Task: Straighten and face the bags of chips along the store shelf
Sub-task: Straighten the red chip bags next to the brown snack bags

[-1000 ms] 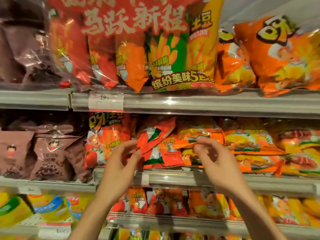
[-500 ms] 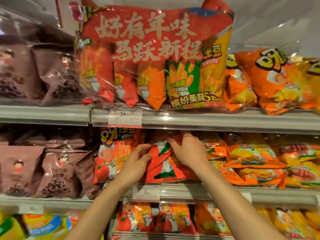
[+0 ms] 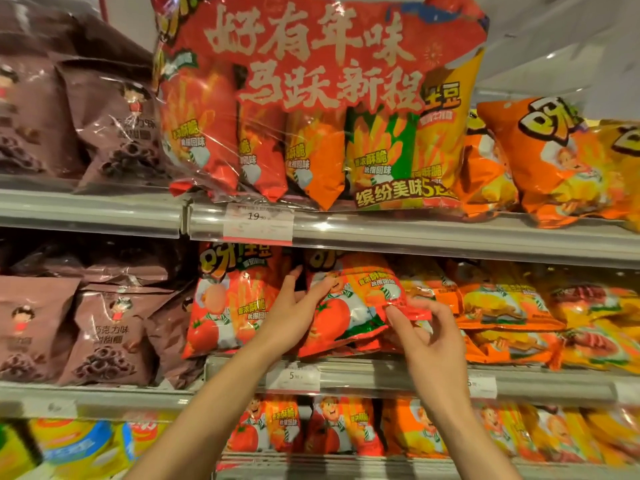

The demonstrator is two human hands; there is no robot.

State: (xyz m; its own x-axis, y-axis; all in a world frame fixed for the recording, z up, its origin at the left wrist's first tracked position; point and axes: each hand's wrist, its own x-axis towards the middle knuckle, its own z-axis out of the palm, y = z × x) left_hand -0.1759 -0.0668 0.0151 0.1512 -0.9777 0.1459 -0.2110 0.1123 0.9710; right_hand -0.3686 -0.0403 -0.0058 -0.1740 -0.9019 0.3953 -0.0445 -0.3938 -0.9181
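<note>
Working red tomato bag (image 3: 346, 306) on middle shelf (image 3: 433, 375), centre frame. Left hand (image 3: 294, 313) bracing bag's 9 o'clock edge, fingers straight. Right hand (image 3: 426, 337) pinching crimped corner at 3 o'clock. Long axis tilting toward 2 o'clock; needing rotating upright, right hand nearer.

Two bare forearms reach up and forward. The left hand (image 3: 294, 308) lies flat with fingers straight. The right hand (image 3: 429, 337) pinches with thumb and forefinger, its other fingers loosely curled.
</note>
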